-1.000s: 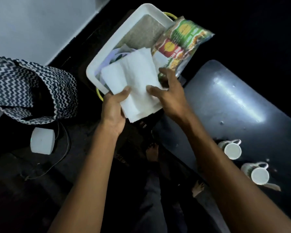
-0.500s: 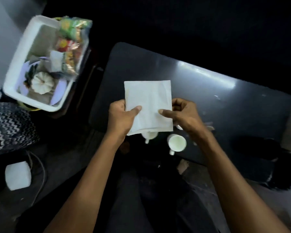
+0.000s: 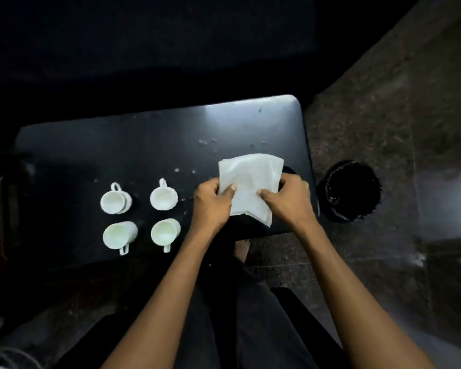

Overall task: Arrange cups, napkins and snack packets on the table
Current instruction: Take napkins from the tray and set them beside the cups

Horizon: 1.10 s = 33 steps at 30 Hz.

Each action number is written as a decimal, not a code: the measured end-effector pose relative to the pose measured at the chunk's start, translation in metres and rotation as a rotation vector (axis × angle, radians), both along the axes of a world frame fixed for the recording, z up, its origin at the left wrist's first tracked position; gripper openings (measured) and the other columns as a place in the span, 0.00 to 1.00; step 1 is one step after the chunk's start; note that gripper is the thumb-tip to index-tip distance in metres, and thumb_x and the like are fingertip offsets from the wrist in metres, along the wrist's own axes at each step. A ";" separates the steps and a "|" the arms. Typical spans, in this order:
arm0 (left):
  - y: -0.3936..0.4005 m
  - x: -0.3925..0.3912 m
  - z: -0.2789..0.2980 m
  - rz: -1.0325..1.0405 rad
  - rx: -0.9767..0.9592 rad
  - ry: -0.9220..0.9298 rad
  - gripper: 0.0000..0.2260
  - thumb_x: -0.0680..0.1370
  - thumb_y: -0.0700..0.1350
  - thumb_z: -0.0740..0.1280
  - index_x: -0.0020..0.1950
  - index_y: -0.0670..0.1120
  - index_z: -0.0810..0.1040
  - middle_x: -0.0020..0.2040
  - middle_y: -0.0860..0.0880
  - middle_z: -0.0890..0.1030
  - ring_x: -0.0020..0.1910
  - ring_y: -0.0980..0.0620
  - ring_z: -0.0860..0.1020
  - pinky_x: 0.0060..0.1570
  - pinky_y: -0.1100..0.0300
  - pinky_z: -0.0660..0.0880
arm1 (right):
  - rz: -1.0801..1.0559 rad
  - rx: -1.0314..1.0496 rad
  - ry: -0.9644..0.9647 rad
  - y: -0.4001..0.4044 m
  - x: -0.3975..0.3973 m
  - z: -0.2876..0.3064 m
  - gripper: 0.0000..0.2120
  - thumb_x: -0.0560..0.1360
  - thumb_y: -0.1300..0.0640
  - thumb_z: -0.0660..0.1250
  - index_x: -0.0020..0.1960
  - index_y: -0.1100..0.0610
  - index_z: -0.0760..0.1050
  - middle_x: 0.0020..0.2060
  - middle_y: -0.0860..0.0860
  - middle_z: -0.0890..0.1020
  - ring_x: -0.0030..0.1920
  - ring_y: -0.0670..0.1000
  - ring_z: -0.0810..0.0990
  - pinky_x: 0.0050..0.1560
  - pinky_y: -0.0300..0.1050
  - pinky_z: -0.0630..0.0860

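Note:
A stack of white paper napkins [image 3: 250,179] is held over the right part of the black table [image 3: 149,145]. My left hand [image 3: 212,202] grips its left edge, thumb on top, and my right hand [image 3: 288,199] grips its right edge. Several white cups stand on the table to the left in two rows: a back left cup [image 3: 115,199], a back right cup [image 3: 163,196], a front left cup [image 3: 119,234] and a front right cup [image 3: 165,231]. The snack packets are out of view.
A round black bin [image 3: 349,191] stands on the stone floor just right of the table. My dark-trousered legs and a bare foot [image 3: 241,247] are at the table's near edge. Small crumbs dot the tabletop.
Both hands have carried the napkins from the white tub on the left to above the table's right part. My view has swung right, so the tub and packets have left the frame.

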State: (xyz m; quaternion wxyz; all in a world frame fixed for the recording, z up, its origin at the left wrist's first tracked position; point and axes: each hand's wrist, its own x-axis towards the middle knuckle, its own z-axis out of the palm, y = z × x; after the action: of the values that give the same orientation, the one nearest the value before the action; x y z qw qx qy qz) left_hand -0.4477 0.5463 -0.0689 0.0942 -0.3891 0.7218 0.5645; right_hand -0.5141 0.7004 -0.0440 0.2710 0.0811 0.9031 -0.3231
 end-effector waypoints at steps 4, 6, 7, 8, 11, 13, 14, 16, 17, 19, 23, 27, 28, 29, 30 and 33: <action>0.049 -0.031 -0.014 -0.259 -0.158 -0.007 0.08 0.76 0.44 0.72 0.44 0.39 0.81 0.40 0.45 0.83 0.41 0.45 0.81 0.40 0.54 0.75 | -0.162 0.022 0.029 0.053 -0.007 -0.016 0.11 0.66 0.54 0.73 0.47 0.55 0.84 0.40 0.52 0.87 0.45 0.55 0.85 0.46 0.51 0.82; 0.063 -0.044 -0.019 -0.337 -0.233 0.015 0.09 0.73 0.44 0.71 0.42 0.38 0.78 0.40 0.43 0.81 0.42 0.43 0.79 0.39 0.54 0.73 | -0.243 0.004 0.040 0.066 -0.007 -0.023 0.10 0.66 0.55 0.72 0.46 0.56 0.84 0.39 0.51 0.86 0.43 0.54 0.85 0.45 0.50 0.82; 0.069 -0.051 -0.020 -0.368 -0.255 0.041 0.09 0.72 0.43 0.71 0.41 0.38 0.76 0.41 0.43 0.80 0.42 0.42 0.79 0.39 0.54 0.73 | -0.293 -0.013 0.059 0.070 -0.008 -0.027 0.10 0.66 0.56 0.72 0.46 0.56 0.83 0.38 0.51 0.85 0.43 0.53 0.85 0.45 0.49 0.82; 0.074 -0.056 -0.021 -0.395 -0.278 0.075 0.08 0.70 0.42 0.71 0.40 0.39 0.74 0.41 0.43 0.80 0.43 0.42 0.79 0.39 0.55 0.72 | -0.339 -0.026 0.087 0.071 -0.009 -0.031 0.09 0.66 0.56 0.72 0.46 0.56 0.83 0.38 0.51 0.85 0.43 0.53 0.85 0.45 0.49 0.82; 0.085 -0.070 -0.022 -0.458 -0.319 0.199 0.05 0.70 0.37 0.73 0.43 0.41 0.79 0.43 0.41 0.79 0.43 0.43 0.79 0.39 0.60 0.68 | -0.449 -0.021 0.178 0.068 -0.011 -0.041 0.08 0.67 0.56 0.71 0.46 0.56 0.81 0.37 0.51 0.85 0.41 0.54 0.83 0.44 0.47 0.80; 0.089 -0.074 -0.029 -0.510 -0.320 0.225 0.08 0.72 0.42 0.73 0.48 0.40 0.82 0.46 0.42 0.79 0.45 0.44 0.79 0.42 0.57 0.72 | -0.506 0.005 0.229 0.061 -0.011 -0.047 0.07 0.67 0.57 0.70 0.44 0.56 0.79 0.35 0.51 0.83 0.39 0.56 0.82 0.42 0.47 0.78; 0.089 -0.074 -0.035 -0.542 -0.321 0.211 0.10 0.73 0.44 0.71 0.50 0.40 0.82 0.46 0.44 0.78 0.45 0.45 0.78 0.43 0.55 0.74 | -0.531 0.016 0.249 0.057 -0.010 -0.051 0.07 0.67 0.57 0.69 0.44 0.56 0.79 0.36 0.52 0.83 0.39 0.57 0.82 0.43 0.50 0.79; 0.089 -0.071 -0.047 -0.596 -0.334 0.180 0.12 0.73 0.46 0.66 0.52 0.41 0.82 0.47 0.45 0.75 0.44 0.46 0.76 0.44 0.53 0.74 | -0.568 0.022 0.275 0.049 -0.006 -0.058 0.09 0.67 0.57 0.69 0.46 0.56 0.80 0.38 0.54 0.85 0.41 0.59 0.83 0.45 0.53 0.80; 0.088 -0.068 -0.051 -0.610 -0.350 0.170 0.12 0.74 0.44 0.64 0.53 0.41 0.81 0.47 0.45 0.73 0.45 0.45 0.75 0.44 0.52 0.74 | -0.577 0.023 0.283 0.046 -0.004 -0.062 0.10 0.68 0.58 0.69 0.48 0.57 0.80 0.40 0.55 0.85 0.42 0.58 0.83 0.46 0.53 0.80; 0.087 -0.063 -0.060 -0.614 -0.393 0.155 0.11 0.75 0.38 0.63 0.55 0.42 0.81 0.49 0.44 0.73 0.48 0.44 0.75 0.47 0.50 0.75 | -0.568 0.033 0.310 0.041 0.000 -0.069 0.10 0.68 0.59 0.68 0.49 0.58 0.80 0.41 0.55 0.84 0.42 0.58 0.83 0.46 0.54 0.80; 0.085 -0.056 -0.067 -0.584 -0.384 0.191 0.06 0.77 0.37 0.63 0.49 0.40 0.80 0.48 0.42 0.76 0.45 0.44 0.76 0.46 0.50 0.74 | -0.585 0.081 0.399 0.038 0.005 -0.076 0.07 0.67 0.62 0.69 0.44 0.60 0.77 0.40 0.57 0.81 0.40 0.59 0.80 0.44 0.53 0.77; 0.089 -0.058 -0.070 -0.573 -0.495 0.174 0.06 0.75 0.38 0.65 0.50 0.42 0.80 0.46 0.44 0.80 0.46 0.42 0.78 0.42 0.51 0.74 | -0.544 0.117 0.410 0.039 0.008 -0.076 0.09 0.67 0.60 0.70 0.44 0.62 0.75 0.41 0.59 0.80 0.42 0.60 0.79 0.44 0.53 0.75; 0.090 -0.061 -0.071 -0.573 -0.540 0.160 0.06 0.75 0.38 0.65 0.50 0.42 0.79 0.47 0.44 0.80 0.47 0.42 0.77 0.42 0.51 0.73 | -0.513 0.119 0.386 0.039 0.009 -0.077 0.09 0.67 0.59 0.70 0.44 0.62 0.75 0.41 0.58 0.80 0.42 0.60 0.79 0.45 0.53 0.76; 0.089 -0.064 -0.071 -0.586 -0.582 0.144 0.06 0.75 0.38 0.64 0.50 0.42 0.79 0.47 0.43 0.79 0.49 0.42 0.77 0.42 0.50 0.73 | -0.478 0.123 0.357 0.039 0.010 -0.079 0.10 0.67 0.58 0.70 0.45 0.61 0.75 0.41 0.57 0.79 0.42 0.59 0.79 0.45 0.54 0.76; 0.088 -0.069 -0.072 -0.608 -0.617 0.132 0.07 0.75 0.39 0.64 0.50 0.41 0.78 0.48 0.43 0.79 0.51 0.42 0.76 0.43 0.50 0.72 | -0.449 0.130 0.326 0.039 0.010 -0.079 0.11 0.67 0.56 0.70 0.45 0.60 0.75 0.42 0.56 0.79 0.43 0.58 0.79 0.46 0.54 0.76; 0.081 -0.078 -0.074 -0.623 -0.568 0.152 0.12 0.73 0.44 0.66 0.54 0.42 0.76 0.52 0.44 0.76 0.54 0.44 0.74 0.43 0.52 0.70 | -0.412 0.178 0.306 0.040 0.010 -0.078 0.16 0.68 0.49 0.71 0.49 0.58 0.76 0.45 0.55 0.80 0.47 0.57 0.80 0.48 0.52 0.77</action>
State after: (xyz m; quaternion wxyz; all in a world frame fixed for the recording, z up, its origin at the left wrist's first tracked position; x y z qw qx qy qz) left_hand -0.5255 0.6271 -0.1430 0.0961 -0.1201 0.9365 0.3150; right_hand -0.5038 0.7402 -0.1216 0.0518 0.2370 0.9228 -0.2994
